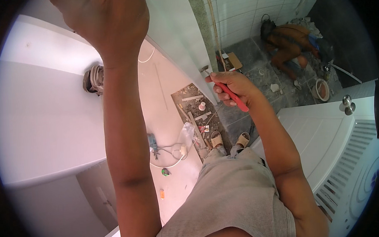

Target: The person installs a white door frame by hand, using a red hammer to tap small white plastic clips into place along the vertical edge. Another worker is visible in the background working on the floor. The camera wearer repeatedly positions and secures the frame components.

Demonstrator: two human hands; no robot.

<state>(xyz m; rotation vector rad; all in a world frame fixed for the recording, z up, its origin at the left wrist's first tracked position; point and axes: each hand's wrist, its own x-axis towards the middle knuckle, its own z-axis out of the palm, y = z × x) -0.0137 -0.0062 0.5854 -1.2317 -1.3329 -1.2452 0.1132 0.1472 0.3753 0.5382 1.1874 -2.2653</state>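
Note:
My right hand is closed around a red-handled tool. A thin shaft and a small dark metal head stick out past my fingers, close to the white door frame; I cannot tell the tool's exact kind. Raised at the upper left, my left hand reaches the picture's top edge beside the same white frame. Its fingers lie out of sight, so whether it holds anything does not show.
A person crouches on the dark tiles near a white bucket and rubble. A white louvred door with a round knob stands at my right. Wood strips, debris, a plastic bag and a looped cable lie by my feet.

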